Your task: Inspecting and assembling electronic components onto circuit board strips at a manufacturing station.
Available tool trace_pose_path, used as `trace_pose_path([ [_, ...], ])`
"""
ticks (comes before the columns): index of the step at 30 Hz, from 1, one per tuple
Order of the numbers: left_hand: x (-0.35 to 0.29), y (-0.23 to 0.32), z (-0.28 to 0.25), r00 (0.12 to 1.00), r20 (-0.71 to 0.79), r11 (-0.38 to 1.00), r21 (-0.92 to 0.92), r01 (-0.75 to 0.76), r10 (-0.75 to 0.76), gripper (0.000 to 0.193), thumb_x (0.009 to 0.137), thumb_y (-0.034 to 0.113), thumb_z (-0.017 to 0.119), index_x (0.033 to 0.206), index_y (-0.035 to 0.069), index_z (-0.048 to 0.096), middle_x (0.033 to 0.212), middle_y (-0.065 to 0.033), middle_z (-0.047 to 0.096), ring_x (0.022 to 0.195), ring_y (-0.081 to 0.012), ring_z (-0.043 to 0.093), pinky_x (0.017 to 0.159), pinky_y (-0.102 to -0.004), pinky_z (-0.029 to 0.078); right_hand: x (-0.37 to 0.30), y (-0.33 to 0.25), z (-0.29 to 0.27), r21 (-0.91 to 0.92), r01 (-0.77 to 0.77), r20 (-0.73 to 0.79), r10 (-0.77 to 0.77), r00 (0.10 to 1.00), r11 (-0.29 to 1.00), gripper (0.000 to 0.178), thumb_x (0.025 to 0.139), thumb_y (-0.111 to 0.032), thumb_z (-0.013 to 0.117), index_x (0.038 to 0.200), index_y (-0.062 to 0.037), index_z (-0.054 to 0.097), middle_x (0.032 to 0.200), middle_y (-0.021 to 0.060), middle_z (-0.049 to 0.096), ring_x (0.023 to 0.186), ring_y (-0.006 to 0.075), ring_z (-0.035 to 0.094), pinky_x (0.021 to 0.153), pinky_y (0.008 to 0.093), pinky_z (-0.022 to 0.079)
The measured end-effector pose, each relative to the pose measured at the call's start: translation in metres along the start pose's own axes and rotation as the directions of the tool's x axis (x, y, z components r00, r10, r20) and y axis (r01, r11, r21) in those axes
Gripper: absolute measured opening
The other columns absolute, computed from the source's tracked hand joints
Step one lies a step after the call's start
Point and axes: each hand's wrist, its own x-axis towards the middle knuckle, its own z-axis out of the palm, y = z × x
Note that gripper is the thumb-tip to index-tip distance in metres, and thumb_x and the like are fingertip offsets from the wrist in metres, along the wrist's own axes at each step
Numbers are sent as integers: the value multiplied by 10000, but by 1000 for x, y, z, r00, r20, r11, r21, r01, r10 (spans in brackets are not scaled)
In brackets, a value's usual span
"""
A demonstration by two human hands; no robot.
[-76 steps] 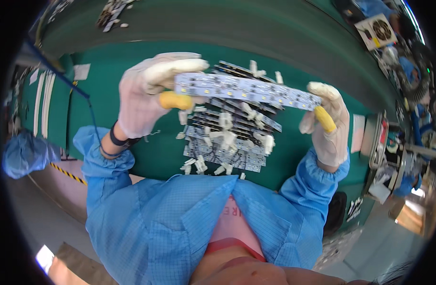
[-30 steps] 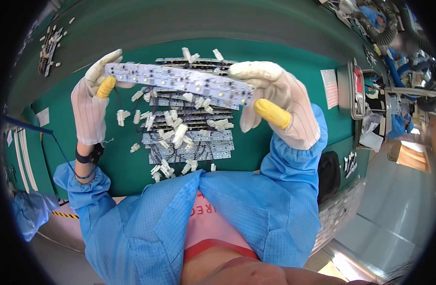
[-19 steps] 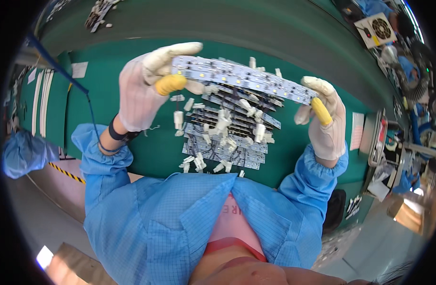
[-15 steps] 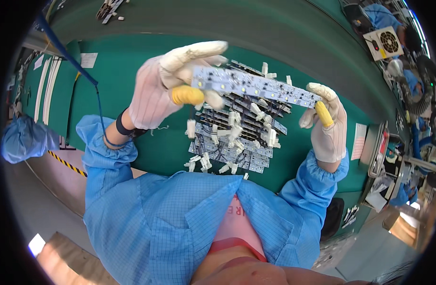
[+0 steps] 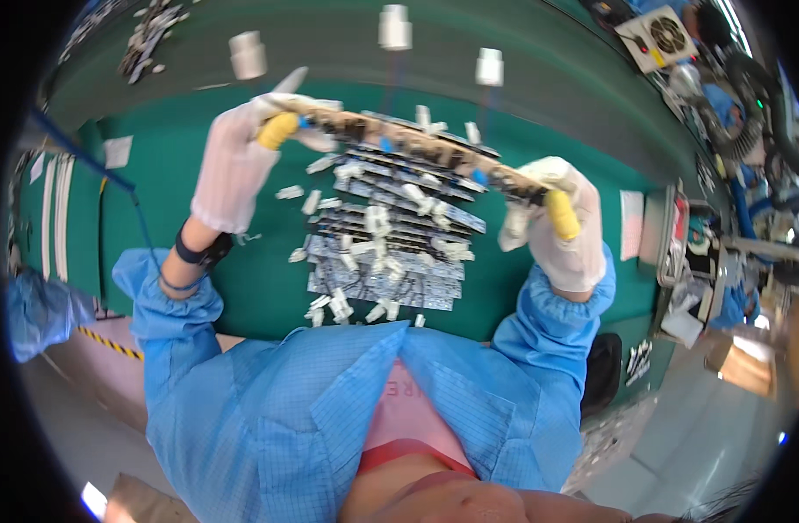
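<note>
Both gloved hands, left hand (image 5: 236,170) and right hand (image 5: 563,231), have fingers clenched on the ends of a long circuit-board strip (image 5: 408,144), held above the pile of boards (image 5: 391,248) on the green bench (image 5: 243,288)

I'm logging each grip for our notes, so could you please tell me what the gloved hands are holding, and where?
A long, narrow circuit-board strip, held by its two ends: left hand at one, right hand at the other.
</note>
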Motion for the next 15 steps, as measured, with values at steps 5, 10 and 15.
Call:
trace_pose_path([
  [5, 4, 21, 0, 967, 72, 961, -116, 250, -243, 242, 932, 16, 483, 1059, -24, 685, 1132, -90, 687, 979, -121, 628, 849, -256, 469, 2, 0, 1, -91, 6, -14, -7, 1000, 996, 650, 885, -608, 515, 1018, 27, 564, 649, 83, 592, 531, 159, 598, 470, 265, 494],
  [10, -1, 27, 3, 1000, -4, 997, -72, -22, 22, 323, 956, 136, 492, 1245, 21, 580, 981, -61, 705, 842, -152, 639, 764, -299, 480, 11, 23, -13, 363, 11, 118, -58, 991, 932, 464, 966, -424, 526, 1054, 31, 546, 690, 108, 617, 501, 181, 579, 451, 282, 494],
  [15, -6, 8, -12, 993, 44, 971, 212, -114, 107, 344, 931, 140, 425, 1199, 32, 611, 814, -66, 714, 786, -226, 627, 795, -331, 457, 12, 32, -25, 406, -218, 116, 187, 976, 888, 399, 976, -389, 519, 1073, -2, 542, 728, 100, 622, 500, 183, 572, 415, 282, 474],
])
